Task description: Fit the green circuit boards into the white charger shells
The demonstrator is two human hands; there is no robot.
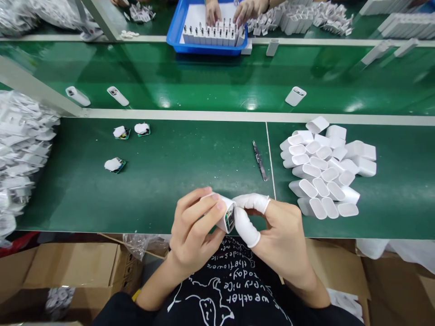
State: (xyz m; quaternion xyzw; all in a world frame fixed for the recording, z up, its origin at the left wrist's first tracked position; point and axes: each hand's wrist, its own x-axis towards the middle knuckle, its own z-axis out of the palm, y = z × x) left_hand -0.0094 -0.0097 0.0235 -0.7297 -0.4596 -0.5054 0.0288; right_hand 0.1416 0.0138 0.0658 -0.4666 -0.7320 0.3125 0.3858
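Note:
In front of my body, my left hand (197,228) wraps its fingers round a white plastic housing (222,222) with an oval open end. A green circuit board (229,219) shows inside that end, which faces right. My right hand (272,226) wears white finger cots on thumb and forefinger. Those two fingertips pinch together at the rim of the housing; whether they also grip the board is hidden. Black tweezers (260,161) lie on the green bench beyond my right hand. Loose circuit boards with white pads (115,165) lie to the left.
Several white housings (319,165) are piled at the right. White parts (23,158) are heaped at the left. A raised rail (170,115) borders the green conveyor, where a few housings (295,96) lie. Across it, another person's hands work over a blue tray (173,34).

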